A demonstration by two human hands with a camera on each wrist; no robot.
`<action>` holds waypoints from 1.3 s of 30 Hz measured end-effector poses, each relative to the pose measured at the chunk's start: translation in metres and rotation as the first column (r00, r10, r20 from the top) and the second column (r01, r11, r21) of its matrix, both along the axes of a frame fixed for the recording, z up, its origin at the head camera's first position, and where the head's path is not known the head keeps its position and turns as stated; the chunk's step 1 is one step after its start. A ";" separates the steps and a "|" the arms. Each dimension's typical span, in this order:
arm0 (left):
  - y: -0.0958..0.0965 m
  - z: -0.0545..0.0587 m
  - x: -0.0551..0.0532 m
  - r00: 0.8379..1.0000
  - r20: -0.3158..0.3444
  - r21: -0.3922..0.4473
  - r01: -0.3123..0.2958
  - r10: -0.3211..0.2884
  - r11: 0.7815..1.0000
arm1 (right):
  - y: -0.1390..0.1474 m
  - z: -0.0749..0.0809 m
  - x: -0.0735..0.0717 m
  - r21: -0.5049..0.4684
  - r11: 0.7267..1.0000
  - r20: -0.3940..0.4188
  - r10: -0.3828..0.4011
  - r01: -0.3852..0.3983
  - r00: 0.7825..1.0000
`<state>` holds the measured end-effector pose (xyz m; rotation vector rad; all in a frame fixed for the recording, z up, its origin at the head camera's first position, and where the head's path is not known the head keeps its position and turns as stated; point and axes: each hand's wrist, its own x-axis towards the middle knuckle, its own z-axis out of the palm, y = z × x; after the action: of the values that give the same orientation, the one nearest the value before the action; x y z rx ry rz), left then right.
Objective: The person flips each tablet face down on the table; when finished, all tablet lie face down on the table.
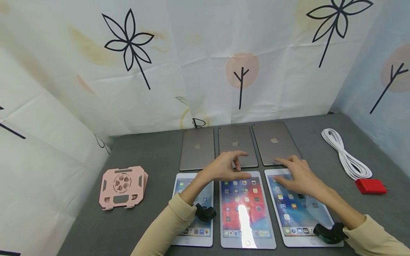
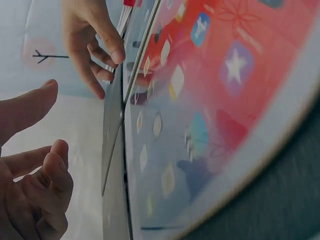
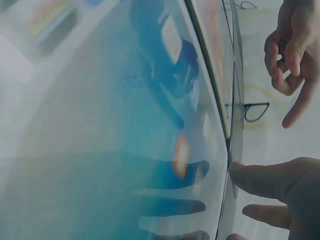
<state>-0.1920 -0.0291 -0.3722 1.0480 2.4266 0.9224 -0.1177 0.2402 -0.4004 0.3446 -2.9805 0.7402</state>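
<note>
Three white-framed tablets lie face up in a row with lit home screens: the left tablet (image 1: 193, 239), the middle tablet (image 1: 243, 213) and the right tablet (image 1: 299, 213). My left hand (image 1: 228, 166) hovers over the top edge of the middle tablet, thumb and index finger spread with nothing between them. Its forearm crosses and partly hides the left tablet. Over the upper part of the right tablet is my right hand (image 1: 299, 176), fingers loosely bent and holding nothing. In the right wrist view, the right thumb (image 3: 265, 180) appears near that tablet's edge; contact cannot be told.
Behind the lit tablets lie three grey tablets, backs up: left (image 1: 196, 156), middle (image 1: 237, 133), right (image 1: 273, 129). A pink folding stand (image 1: 107, 192) sits at left. On the right are a coiled white cable (image 1: 344, 156) and a red plug adapter (image 1: 371, 186). Patterned cloth (image 1: 205, 71) rises behind.
</note>
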 end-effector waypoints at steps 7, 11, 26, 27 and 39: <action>0.027 -0.013 0.002 1.000 0.027 -0.017 -0.005 0.006 1.000 | 0.027 -0.007 0.005 0.045 0.996 0.077 -0.082 0.078 0.994; 0.039 -0.020 0.004 0.999 0.050 -0.012 -0.002 0.003 1.000 | 0.038 -0.008 0.006 0.066 0.992 0.115 -0.110 0.103 0.987; 0.071 -0.035 0.022 0.987 -0.075 -0.185 -0.157 0.145 0.970 | 0.058 -0.006 0.011 0.135 0.983 0.207 -0.153 0.127 0.966; 0.072 -0.036 0.023 0.983 -0.086 -0.187 -0.179 0.165 0.966 | 0.059 -0.006 0.011 0.128 0.984 0.206 -0.145 0.120 0.968; 0.075 -0.039 0.025 0.962 -0.062 -0.164 -0.272 0.265 0.948 | 0.072 -0.001 0.008 -0.119 0.991 0.420 -0.007 0.063 0.908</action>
<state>-0.1674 0.0459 -0.4113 0.6918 2.6720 0.7601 -0.1094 0.3126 -0.4019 0.1361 -3.2923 1.1295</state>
